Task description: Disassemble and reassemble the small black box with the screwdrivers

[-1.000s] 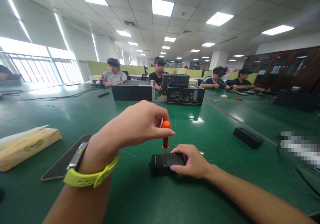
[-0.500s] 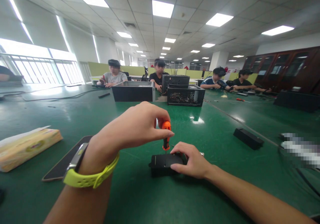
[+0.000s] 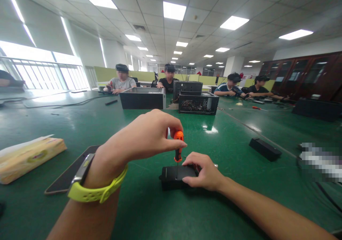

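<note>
My left hand (image 3: 145, 136), with a yellow watch band on its wrist, pinches the top of a small orange-and-black screwdriver (image 3: 177, 148). The screwdriver stands upright with its thin tip down on a flat black box (image 3: 173, 175) lying on the green table (image 3: 149, 211). My right hand (image 3: 204, 172) rests on the right end of that black box, fingers curled over its edge, holding it in place.
A phone (image 3: 66, 174) lies face down left of my left wrist, with a tissue pack (image 3: 26, 156) further left. Another black box (image 3: 264, 149) lies to the right. Two computer cases (image 3: 143, 98) (image 3: 197, 102) stand at mid-table. Several people sit at the far side.
Both hands stay in place; the left fingers have shifted slightly on the screwdriver's top. The view has dipped a little.
</note>
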{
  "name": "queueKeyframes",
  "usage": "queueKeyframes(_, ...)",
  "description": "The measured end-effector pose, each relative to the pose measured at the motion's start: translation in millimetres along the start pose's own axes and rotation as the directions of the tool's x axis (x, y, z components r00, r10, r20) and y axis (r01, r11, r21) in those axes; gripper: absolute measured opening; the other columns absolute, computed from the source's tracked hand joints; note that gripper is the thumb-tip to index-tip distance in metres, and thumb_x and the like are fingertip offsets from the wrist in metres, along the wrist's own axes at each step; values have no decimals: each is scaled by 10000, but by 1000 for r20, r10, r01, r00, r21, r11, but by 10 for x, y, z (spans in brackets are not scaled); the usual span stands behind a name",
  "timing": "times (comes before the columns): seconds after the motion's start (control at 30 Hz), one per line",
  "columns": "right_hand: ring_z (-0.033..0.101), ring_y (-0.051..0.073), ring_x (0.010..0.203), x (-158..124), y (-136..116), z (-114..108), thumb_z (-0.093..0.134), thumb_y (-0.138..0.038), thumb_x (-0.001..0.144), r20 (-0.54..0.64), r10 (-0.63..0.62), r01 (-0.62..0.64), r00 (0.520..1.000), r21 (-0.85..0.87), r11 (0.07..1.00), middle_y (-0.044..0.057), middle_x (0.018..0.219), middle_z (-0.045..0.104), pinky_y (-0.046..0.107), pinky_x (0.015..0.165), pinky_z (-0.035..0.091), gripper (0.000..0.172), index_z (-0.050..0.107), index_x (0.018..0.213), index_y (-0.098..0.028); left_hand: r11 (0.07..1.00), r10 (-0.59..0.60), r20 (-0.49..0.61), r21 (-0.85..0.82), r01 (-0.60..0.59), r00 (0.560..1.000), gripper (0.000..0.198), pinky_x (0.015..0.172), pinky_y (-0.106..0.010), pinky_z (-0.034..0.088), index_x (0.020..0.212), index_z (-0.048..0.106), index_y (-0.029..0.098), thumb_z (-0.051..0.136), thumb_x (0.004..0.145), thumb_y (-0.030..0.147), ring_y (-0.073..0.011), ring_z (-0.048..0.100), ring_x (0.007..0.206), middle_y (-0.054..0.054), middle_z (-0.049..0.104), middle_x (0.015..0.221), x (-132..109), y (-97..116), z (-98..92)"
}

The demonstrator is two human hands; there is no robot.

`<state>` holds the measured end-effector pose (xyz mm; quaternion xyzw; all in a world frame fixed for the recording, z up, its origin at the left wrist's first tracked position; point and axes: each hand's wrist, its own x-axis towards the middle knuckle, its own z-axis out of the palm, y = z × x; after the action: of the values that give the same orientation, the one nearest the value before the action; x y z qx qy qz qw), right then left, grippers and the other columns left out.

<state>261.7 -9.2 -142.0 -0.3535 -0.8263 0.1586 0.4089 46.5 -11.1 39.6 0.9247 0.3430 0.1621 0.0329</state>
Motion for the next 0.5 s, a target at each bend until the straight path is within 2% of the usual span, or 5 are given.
queueKeyframes(0.23, 530, 142, 670, -4, 4, -8, 778, -317, 640, 25, 23, -23, 999, -11, 1000, 15, 793, 622, 254, 596, 386, 293, 680, 874, -170, 1000, -11, 21, -7, 11, 1000, 250, 545, -227, 368, 769, 672, 209, 662, 760, 458, -119, 539, 618, 21, 630, 683, 1, -3, 7)
queueKeyframes(0.33, 538, 147, 688, -18, 46, -24, 775, -344, 663, 44, 34, -33, 998, -20, 999, 20, 811, 629, 260, 615, 393, 298, 679, 885, -170, 998, 38, -1, -43, -38, 999, 165, 588, -213, 401, 895, 689, 231, 644, 780, 341, -112, 569, 689, 23, 669, 820, 0, -4, 21)
queueKeyframes(0.4, 543, 149, 699, -31, 68, -36, 774, -357, 674, 57, 39, -38, 998, -20, 999, 23, 824, 632, 263, 626, 399, 303, 679, 893, -171, 994, 79, -10, -70, -79, 997, 204, 628, -205, 422, 984, 682, 247, 622, 792, 280, -104, 582, 731, 23, 676, 915, -3, -5, 24)
queueKeyframes(0.5, 542, 146, 698, -41, 73, -43, 771, -365, 687, 74, 45, -44, 996, -17, 999, 23, 834, 632, 259, 621, 400, 308, 677, 908, -172, 998, 41, 22, -49, -40, 999, 187, 573, -207, 404, 883, 682, 226, 641, 786, 380, -105, 562, 662, 24, 659, 800, -13, -11, 17)
